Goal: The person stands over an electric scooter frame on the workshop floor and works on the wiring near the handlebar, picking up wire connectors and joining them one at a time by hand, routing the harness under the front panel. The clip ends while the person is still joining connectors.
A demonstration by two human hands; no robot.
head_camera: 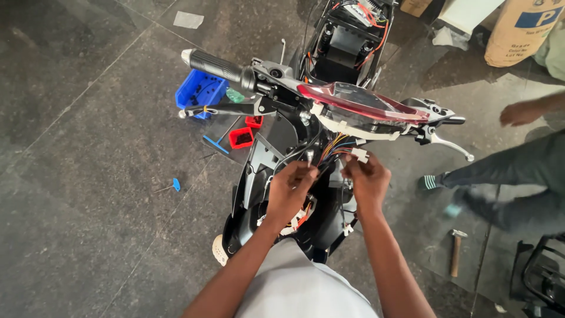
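From the head view, at frame centre, the left hand (291,189) and right hand (367,179) each pinch ends of the wire bundle (336,148) beneath the scooter's red headlamp cover (362,105), close together so the white connector (359,155) lines up; a blue bin (200,89) sits upper left.

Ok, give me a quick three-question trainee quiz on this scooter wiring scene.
1. True or false: both hands work at the bundle of coloured wires under the clear red-edged headlight cover.
2. Which hand is at the small white plastic connector? A) left hand B) right hand
3. Fill in: the wooden-handled hammer lies on the dark stone ____.

Key: 1 true; 2 B; 3 floor.
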